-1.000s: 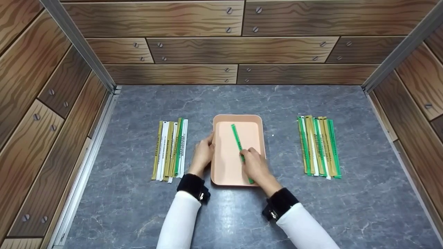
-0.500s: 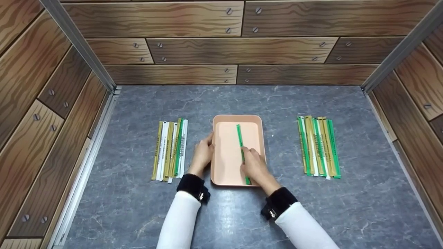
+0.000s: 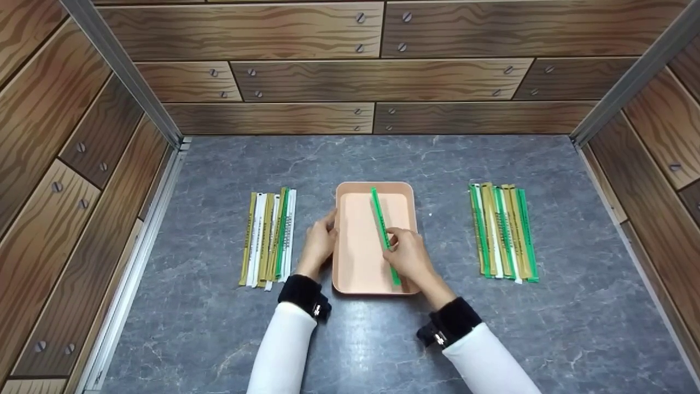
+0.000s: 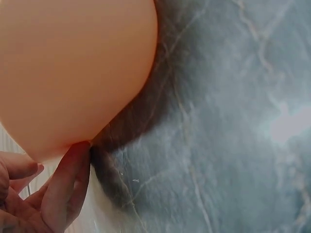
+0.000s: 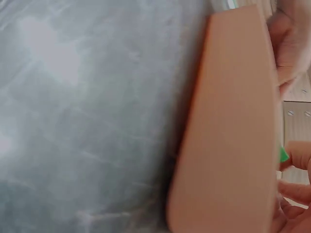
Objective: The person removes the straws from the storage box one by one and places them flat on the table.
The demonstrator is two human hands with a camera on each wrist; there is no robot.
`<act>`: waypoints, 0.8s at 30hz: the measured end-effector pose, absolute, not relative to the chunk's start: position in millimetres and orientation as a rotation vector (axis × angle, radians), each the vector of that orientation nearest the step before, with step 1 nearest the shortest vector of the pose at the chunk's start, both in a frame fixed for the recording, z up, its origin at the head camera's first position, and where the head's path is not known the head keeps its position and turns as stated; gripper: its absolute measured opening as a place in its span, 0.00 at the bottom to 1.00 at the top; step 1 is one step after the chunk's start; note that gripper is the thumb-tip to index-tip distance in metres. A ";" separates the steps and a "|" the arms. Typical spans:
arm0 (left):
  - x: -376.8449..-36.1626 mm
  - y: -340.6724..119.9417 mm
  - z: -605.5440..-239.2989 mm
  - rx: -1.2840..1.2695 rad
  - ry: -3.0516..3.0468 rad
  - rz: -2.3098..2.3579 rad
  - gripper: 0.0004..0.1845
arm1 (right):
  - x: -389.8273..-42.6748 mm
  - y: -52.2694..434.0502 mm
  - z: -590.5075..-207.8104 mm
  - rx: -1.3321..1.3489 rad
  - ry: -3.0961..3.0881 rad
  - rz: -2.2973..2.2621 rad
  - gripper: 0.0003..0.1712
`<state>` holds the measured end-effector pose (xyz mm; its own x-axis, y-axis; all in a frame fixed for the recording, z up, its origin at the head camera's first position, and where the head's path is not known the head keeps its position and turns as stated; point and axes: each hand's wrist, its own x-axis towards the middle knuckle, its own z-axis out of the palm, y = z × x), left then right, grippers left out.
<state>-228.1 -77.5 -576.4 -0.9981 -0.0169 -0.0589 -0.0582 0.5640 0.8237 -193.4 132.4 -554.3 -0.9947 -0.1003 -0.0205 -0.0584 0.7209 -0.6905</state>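
A peach-coloured tray (image 3: 355,241) lies on the table, its long sides running away from me. At its left side is my left hand (image 3: 318,243); in the left wrist view its thumb and fingers (image 4: 68,187) hold the tray wall between rim and base. Over the tray's right half, my right hand (image 3: 409,254) pinches a slim green stick packet (image 3: 378,210) between thumb and fingers. The packet slants, its far end near the back rim. In the right wrist view the tray wall hides most of it, leaving a green tip (image 5: 283,154).
Left of the tray lies a row of gold, white and green stick packets (image 3: 266,235). A similar row of packets (image 3: 503,232) lies to the right. Wood-patterned walls (image 3: 306,117) enclose the grey marbled table (image 3: 219,164) at the back and sides.
The green packet first turned straighter against the tray floor, then slants again with its far end nearer the back rim. My right hand has shifted slightly right; my left hand stays at the tray.
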 end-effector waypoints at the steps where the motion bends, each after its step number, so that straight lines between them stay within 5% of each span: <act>1: -228.0 -77.5 -576.4 -0.066 2.736 1.450 0.29 | -192.7 133.9 -551.6 -0.130 2.853 -1.173 0.29; 24: -230.4 -78.6 -578.0 -0.107 2.661 1.486 0.26 | -196.0 258.7 -526.7 0.264 3.033 -1.266 0.27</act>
